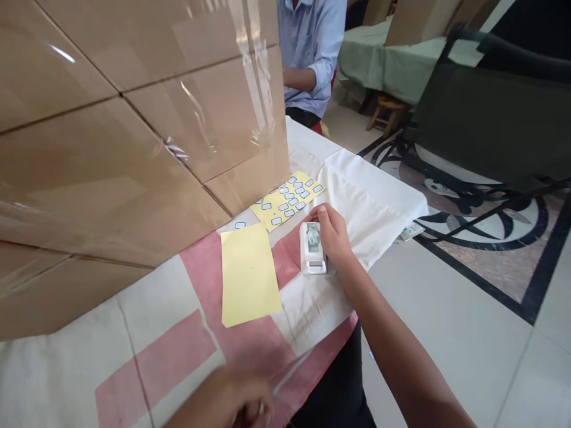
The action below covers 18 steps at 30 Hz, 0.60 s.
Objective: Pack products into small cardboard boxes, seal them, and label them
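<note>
My right hand (332, 233) is closed around the right side and far end of a small white plastic device (313, 266). The device has a clear window with a greenish-white piece inside, and it rests on the cloth. Beside it lies a plain yellow sheet of paper (250, 276). Behind that sheet is a second yellow sheet (292, 199), scattered with small white, blue-edged labels. One loose label (239, 225) lies near the plain sheet. My left hand (227, 398), blurred at the bottom edge, has its fingers curled; a thin pale bit shows at them, too unclear to name.
Taped cardboard boxes (178, 137) form a tall wall at the left. Red-and-white cloth (156, 351) covers the table. Across it sits a person in a light blue shirt (316, 53). A dark chair (499, 113) and a wooden stool (387, 113) stand at the right.
</note>
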Available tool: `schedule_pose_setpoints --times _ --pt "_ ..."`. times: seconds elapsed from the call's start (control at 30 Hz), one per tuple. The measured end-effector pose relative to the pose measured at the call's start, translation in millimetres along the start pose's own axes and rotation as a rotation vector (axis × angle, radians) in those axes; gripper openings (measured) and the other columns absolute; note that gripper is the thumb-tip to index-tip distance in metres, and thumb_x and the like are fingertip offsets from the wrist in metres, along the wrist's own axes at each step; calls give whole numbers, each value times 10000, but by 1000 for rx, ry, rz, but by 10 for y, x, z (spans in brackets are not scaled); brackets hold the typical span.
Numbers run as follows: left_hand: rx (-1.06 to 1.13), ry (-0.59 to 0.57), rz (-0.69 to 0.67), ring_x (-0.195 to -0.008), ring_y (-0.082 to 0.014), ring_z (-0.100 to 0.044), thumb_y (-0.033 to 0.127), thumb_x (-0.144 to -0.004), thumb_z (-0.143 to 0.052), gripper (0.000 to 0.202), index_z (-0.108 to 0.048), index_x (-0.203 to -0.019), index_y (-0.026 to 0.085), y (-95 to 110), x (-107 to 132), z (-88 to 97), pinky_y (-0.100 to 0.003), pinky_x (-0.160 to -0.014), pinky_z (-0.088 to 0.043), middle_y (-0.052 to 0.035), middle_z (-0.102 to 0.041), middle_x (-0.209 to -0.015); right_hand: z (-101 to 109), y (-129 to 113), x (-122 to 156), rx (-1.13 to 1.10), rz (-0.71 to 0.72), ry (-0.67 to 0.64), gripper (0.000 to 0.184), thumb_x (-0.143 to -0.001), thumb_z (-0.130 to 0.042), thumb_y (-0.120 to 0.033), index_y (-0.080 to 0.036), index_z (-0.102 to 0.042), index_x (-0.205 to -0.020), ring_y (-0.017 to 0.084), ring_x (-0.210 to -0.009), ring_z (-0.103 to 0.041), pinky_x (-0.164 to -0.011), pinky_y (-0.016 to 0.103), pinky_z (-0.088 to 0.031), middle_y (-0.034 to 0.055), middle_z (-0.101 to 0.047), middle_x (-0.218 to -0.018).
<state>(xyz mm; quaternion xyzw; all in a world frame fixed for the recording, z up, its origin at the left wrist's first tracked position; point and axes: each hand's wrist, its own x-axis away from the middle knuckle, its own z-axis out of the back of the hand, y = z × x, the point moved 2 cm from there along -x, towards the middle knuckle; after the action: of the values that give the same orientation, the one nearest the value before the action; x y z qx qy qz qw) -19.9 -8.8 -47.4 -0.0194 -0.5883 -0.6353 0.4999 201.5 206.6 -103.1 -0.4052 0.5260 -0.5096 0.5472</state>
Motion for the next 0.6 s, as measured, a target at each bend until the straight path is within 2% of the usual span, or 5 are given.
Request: schedule_pose_setpoints --times 0.17,0.27,0.33,0.4,0.6 --pt "-207 358 -295 -627 -102 -541 257 -943 -522 162 -671 -881 253 509 -756 729 -240 -630 -391 44 -633 -731 10 -53 6 63 -27 34 368 -1044 -420 -429 -224 -573 -780 165 -710 -602 -658 278 -443 6 -668 -752" --pt "-301 452 -560 -778 -115 -598 271 -963 -568 120 -670 -1024 253 707 -1245 1110 -241 -745 -432 23 -655 -865 10 -67 5 62 -22 15 380 -1056 -411 -419 -223 -573 -774 162 -717 -603 -690 279 -452 5 -661 -752" --pt "-356 395 -662 -881 -126 -613 283 -959 -604 148 -658 -1095 262 771 -1504 1286 -250 -805 -441 5 -654 -999 11 -67 1 43 -11 -4 391 -1062 -400 -433 -221 -585 -790 164 -741 -613 -722 286 -463 9 -666 -777" --pt "-413 290 -680 -887 -119 -607 282 -948 -625 137 -660 -1079 266 812 -1681 1411 -248 -800 -432 8 -641 -1064 17 -66 -6 38 -9 -6 390 -1063 -403 -441 -220 -596 -806 166 -765 -620 -732 290 -465 12 -669 -800" --pt "-513 53 -572 -771 -105 -559 263 -904 -631 52 -681 -916 261 998 -1831 1606 -255 -668 -365 53 -631 -900 21 -52 -19 11 -57 -32 368 -1061 -416 -455 -227 -582 -824 159 -693 -582 -673 290 -453 -10 -606 -719"
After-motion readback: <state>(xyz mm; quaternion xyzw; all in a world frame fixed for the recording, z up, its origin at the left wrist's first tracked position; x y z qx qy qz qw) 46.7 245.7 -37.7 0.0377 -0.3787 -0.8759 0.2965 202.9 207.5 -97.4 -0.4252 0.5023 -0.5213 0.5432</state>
